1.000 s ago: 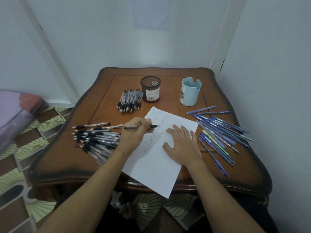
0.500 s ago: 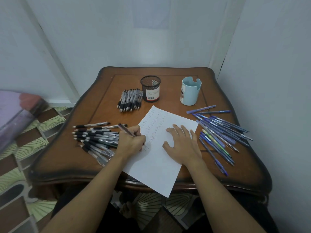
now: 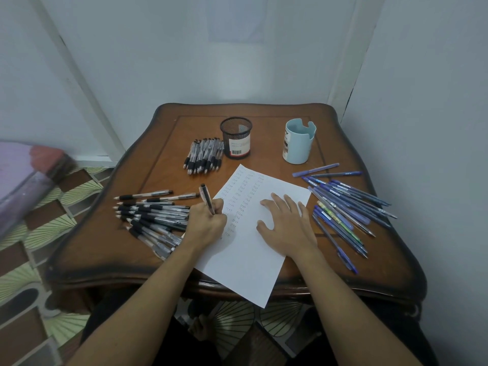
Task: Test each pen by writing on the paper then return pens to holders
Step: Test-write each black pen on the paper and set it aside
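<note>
Head view: I look down on a small wooden table (image 3: 92, 247) set in a pale corner. The left hand (image 3: 208, 223) grips a black pen (image 3: 206, 199), fingers curled tight round its lower barrel. The tip is hidden behind the hand at the left edge of the paper (image 3: 245, 254), and the top end tilts up towards the far side. The right hand (image 3: 286, 225) lies flat on the middle of the paper, fingers straight and spread, pressing the sheet down. The paper lies slantwise at the near centre, its near corner hanging over the table's edge. Columns of small handwritten words fill its far left part.

I judge the pen light, stiff and smooth, likely to roll on the wood. The dark grip near the tip looks like the surest place to hold it. The sheet looks thin and limp, and I expect it would slide without the flat hand on it.

A black mesh holder (image 3: 236, 137) with a barcode label stands at the far centre. A pale blue cup (image 3: 299, 143), notched at the rim, stands to its right. Both are upright, and I see no pen in either.

A neat bundle (image 3: 203, 157) of black pens lies just left of the mesh holder. A looser heap (image 3: 153, 217) of black pens lies at the left, beside the left hand. Blue pens (image 3: 343, 207) fan out at the right, on the near side of the cup.
</note>
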`<action>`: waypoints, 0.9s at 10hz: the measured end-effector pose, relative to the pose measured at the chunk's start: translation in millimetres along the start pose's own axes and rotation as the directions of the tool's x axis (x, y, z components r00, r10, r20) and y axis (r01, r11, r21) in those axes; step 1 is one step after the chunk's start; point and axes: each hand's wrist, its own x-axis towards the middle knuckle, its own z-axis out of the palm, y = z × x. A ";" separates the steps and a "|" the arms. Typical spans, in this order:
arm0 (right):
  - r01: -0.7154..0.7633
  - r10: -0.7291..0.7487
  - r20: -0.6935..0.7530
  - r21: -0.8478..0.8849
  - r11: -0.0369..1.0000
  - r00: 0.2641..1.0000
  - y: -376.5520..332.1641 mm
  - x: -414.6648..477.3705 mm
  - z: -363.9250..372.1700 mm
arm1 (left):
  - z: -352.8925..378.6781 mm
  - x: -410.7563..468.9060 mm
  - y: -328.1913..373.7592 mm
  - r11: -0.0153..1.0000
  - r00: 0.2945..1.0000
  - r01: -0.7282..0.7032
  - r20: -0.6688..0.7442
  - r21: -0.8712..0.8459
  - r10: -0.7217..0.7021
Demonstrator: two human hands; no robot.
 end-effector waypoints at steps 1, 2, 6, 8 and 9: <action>0.000 0.000 0.004 -0.009 1.000 1.000 0.0 0.2 0.1 | -0.3 -0.4 -1.0 1.000 1.000 -0.024 -0.019 0.017 0.025; 0.002 -0.002 0.000 -0.003 1.000 1.000 0.3 -0.2 0.3 | -0.3 -1.4 0.6 0.999 0.999 -0.044 -0.022 0.027 0.044; 0.001 -0.001 -0.004 0.003 1.000 1.000 0.7 0.5 1.2 | 0.7 -1.5 -1.1 0.999 0.999 -0.041 -0.002 0.008 0.041; -0.009 0.009 0.001 0.003 1.000 1.000 -0.1 0.9 0.8 | 1.7 -2.6 1.2 0.998 0.998 -0.055 0.009 0.014 0.055; -0.008 0.008 0.001 0.008 1.000 1.000 0.0 0.5 0.1 | 1.5 -1.9 -0.7 0.999 0.999 -0.035 0.028 0.001 0.035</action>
